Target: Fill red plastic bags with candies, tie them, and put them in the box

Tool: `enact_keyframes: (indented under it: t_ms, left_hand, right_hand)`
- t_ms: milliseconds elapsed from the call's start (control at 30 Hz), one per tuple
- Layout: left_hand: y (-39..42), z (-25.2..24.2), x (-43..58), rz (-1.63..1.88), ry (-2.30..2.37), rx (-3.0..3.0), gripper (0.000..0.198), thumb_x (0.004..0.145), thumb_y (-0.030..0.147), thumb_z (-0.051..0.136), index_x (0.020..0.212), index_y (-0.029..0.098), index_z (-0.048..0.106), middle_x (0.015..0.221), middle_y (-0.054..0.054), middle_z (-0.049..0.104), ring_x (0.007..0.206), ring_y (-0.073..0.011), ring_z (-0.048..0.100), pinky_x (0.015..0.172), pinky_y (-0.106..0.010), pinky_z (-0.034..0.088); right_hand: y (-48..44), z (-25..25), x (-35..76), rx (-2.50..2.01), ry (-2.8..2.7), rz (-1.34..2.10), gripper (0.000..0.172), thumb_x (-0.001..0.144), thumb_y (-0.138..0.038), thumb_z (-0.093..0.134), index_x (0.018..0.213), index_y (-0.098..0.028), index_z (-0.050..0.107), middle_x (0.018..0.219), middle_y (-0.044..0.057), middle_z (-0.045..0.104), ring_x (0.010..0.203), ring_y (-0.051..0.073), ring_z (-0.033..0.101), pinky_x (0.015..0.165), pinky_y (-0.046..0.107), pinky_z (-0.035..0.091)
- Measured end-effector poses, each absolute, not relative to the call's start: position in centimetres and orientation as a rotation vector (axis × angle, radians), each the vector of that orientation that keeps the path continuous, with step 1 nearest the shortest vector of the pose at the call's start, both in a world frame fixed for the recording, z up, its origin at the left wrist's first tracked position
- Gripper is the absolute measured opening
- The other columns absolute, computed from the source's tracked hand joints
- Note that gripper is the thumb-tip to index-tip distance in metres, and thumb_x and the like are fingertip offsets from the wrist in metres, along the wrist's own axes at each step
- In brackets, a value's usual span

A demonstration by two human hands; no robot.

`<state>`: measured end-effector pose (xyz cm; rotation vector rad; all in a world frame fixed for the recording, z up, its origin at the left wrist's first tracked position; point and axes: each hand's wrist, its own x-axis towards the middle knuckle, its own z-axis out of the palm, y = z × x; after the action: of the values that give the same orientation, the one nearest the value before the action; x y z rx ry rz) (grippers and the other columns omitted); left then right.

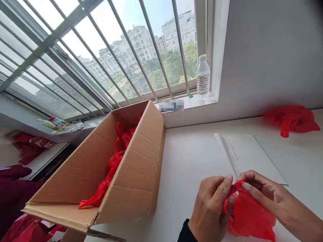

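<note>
Both my hands grip one crumpled red plastic bag [249, 215] low over the white table [191, 161]. My left hand [210, 208] is closed on the bag's left side, thumb and fingers pinching its edge. My right hand [264, 191] pinches the bag's top from the right, fingers curled. Just behind the hands lie a white sheet [254, 156] and a clear ruler [228, 153]. An open cardboard box [136, 174] to the left holds several more red bags [113, 164].
Another red bag [291, 119] lies at the table's far right. A water bottle [203, 78] stands on the windowsill below the barred window [101, 53]. Red items [30, 144] and small objects sit on a lower surface at far left.
</note>
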<state>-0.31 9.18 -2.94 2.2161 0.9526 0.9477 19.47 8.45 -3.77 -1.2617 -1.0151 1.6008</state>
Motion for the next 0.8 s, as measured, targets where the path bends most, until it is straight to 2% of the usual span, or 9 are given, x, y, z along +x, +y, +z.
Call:
enact_keyframes:
  t_ms: [100, 167, 367, 433, 567, 600, 700, 733, 800]
  left_hand:
    - [8.4, -3.2, -1.4, 0.972, 1.027, 2.123, 0.059, 0.103, 0.014, 0.041, 0.159, 0.031, 0.033, 0.14, -0.011, 0.056, 0.129, -0.0251, 0.052, 0.109, -0.045, 0.047]
    - [7.9, -3.4, -2.2, 0.941, 1.13, 2.028, 0.055, 0.105, 0.015, 0.039, 0.156, 0.034, 0.039, 0.142, -0.01, 0.054, 0.132, -0.0238, 0.051, 0.11, -0.043, 0.046]
    - [7.5, -3.7, -3.3, 0.946, 1.304, 1.843, 0.04, 0.106, 0.021, 0.042, 0.138, 0.036, 0.061, 0.134, -0.008, 0.059, 0.122, -0.0223, 0.059, 0.095, -0.035, 0.052]
    - [7.6, -3.5, -2.9, 0.956, 1.29, 1.846, 0.041, 0.105, 0.022, 0.047, 0.142, 0.039, 0.056, 0.137, -0.006, 0.056, 0.126, -0.0215, 0.056, 0.098, -0.035, 0.051]
    - [8.2, -3.2, -1.7, 0.872, 1.199, 1.945, 0.068, 0.098, 0.016, 0.058, 0.156, 0.041, 0.033, 0.137, -0.006, 0.056, 0.127, -0.0225, 0.052, 0.102, -0.04, 0.05]
    - [8.4, -3.2, -1.4, 0.841, 1.176, 1.98, 0.068, 0.097, 0.011, 0.056, 0.155, 0.04, 0.035, 0.13, -0.006, 0.059, 0.122, -0.0222, 0.054, 0.098, -0.039, 0.052]
    - [8.8, -3.2, -1.2, 0.812, 1.181, 2.036, 0.059, 0.094, 0.002, 0.049, 0.143, 0.034, 0.053, 0.117, -0.006, 0.062, 0.108, -0.0213, 0.059, 0.088, -0.035, 0.054]
    - [8.8, -3.2, -1.4, 0.824, 1.203, 2.027, 0.056, 0.093, 0.001, 0.048, 0.138, 0.032, 0.058, 0.115, -0.006, 0.062, 0.106, -0.0212, 0.059, 0.085, -0.034, 0.054]
    - [8.8, -3.2, -2.0, 0.858, 1.293, 1.936, 0.045, 0.093, 0.005, 0.049, 0.127, 0.03, 0.065, 0.112, -0.006, 0.063, 0.102, -0.0208, 0.061, 0.08, -0.031, 0.053]
  right_hand:
    - [8.5, -3.2, 20.1, -1.329, -1.097, 1.515, 0.037, 0.09, -0.063, 0.06, 0.093, -0.026, 0.062, 0.086, 0.005, 0.066, 0.08, 0.024, 0.063, 0.07, 0.036, 0.055]
    - [8.7, -2.8, 20.7, -1.338, -1.18, 1.487, 0.035, 0.093, -0.06, 0.059, 0.095, -0.025, 0.061, 0.088, 0.004, 0.067, 0.084, 0.023, 0.063, 0.075, 0.034, 0.054]
    - [9.1, -2.1, 21.1, -1.351, -1.315, 1.421, 0.033, 0.1, -0.055, 0.052, 0.099, -0.023, 0.057, 0.095, 0.004, 0.068, 0.092, 0.021, 0.064, 0.087, 0.036, 0.052]
    - [9.1, -1.7, 20.8, -1.353, -1.319, 1.392, 0.03, 0.102, -0.053, 0.05, 0.1, -0.024, 0.055, 0.095, 0.003, 0.067, 0.091, 0.02, 0.064, 0.085, 0.035, 0.052]
    - [8.8, -1.0, 20.2, -1.329, -1.361, 1.374, 0.025, 0.102, -0.05, 0.05, 0.112, -0.026, 0.052, 0.103, 0.003, 0.066, 0.097, 0.02, 0.064, 0.088, 0.036, 0.053]
    - [8.7, -0.9, 20.1, -1.323, -1.401, 1.376, 0.029, 0.1, -0.048, 0.055, 0.121, -0.028, 0.05, 0.106, 0.003, 0.066, 0.103, 0.021, 0.063, 0.092, 0.037, 0.052]
    - [8.2, -1.2, 20.4, -1.317, -1.566, 1.376, 0.06, 0.095, -0.039, 0.065, 0.146, -0.037, 0.032, 0.108, 0.0, 0.066, 0.112, 0.022, 0.062, 0.095, 0.038, 0.052]
    - [8.0, -1.4, 20.7, -1.337, -1.607, 1.346, 0.064, 0.095, -0.037, 0.064, 0.149, -0.039, 0.029, 0.105, 0.0, 0.065, 0.109, 0.022, 0.062, 0.094, 0.038, 0.052]
    - [7.6, -1.9, 21.5, -1.42, -1.616, 1.226, 0.057, 0.098, -0.037, 0.058, 0.149, -0.04, 0.032, 0.097, -0.002, 0.062, 0.098, 0.02, 0.063, 0.093, 0.039, 0.052]
